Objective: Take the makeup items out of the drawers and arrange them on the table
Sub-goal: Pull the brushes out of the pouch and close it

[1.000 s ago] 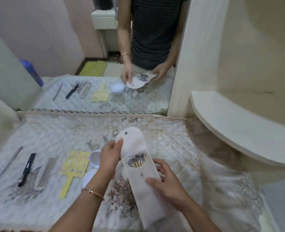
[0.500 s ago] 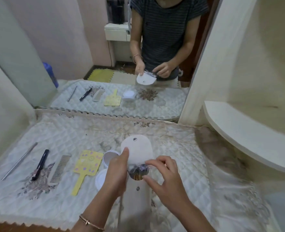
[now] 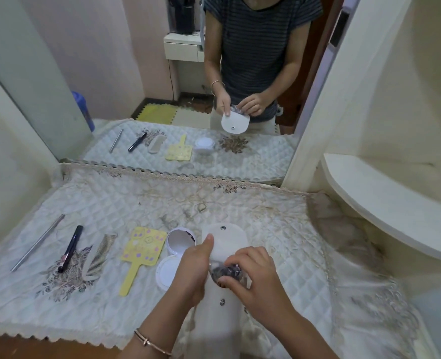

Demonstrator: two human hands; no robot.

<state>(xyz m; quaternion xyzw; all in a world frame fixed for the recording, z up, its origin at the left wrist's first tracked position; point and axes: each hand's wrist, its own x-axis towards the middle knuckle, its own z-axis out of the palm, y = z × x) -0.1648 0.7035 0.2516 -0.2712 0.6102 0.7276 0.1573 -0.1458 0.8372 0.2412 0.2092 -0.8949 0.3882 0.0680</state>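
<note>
A long white pouch (image 3: 225,242) with a snap flap is held upright over the table, its flap folded back. My left hand (image 3: 194,270) grips the pouch's left side with the thumb on the flap. My right hand (image 3: 255,278) pinches a clear plastic-wrapped bundle (image 3: 224,272) at the pouch's mouth. On the quilted cloth (image 3: 136,203) to the left lie an open round compact (image 3: 180,242), a yellow hand mirror (image 3: 142,251), a comb (image 3: 100,253), a black pen-shaped item (image 3: 70,248) and a thin metal rod (image 3: 37,242).
A wall mirror (image 3: 162,86) stands behind the table and reflects the person and the items. A curved cream shelf (image 3: 385,203) juts out at the right. The table's front edge (image 3: 45,340) runs along the bottom left.
The view has risen and the pouch was lifted toward me. My right hand moved from the pouch's side to its mouth and took hold of the wrapped bundle.
</note>
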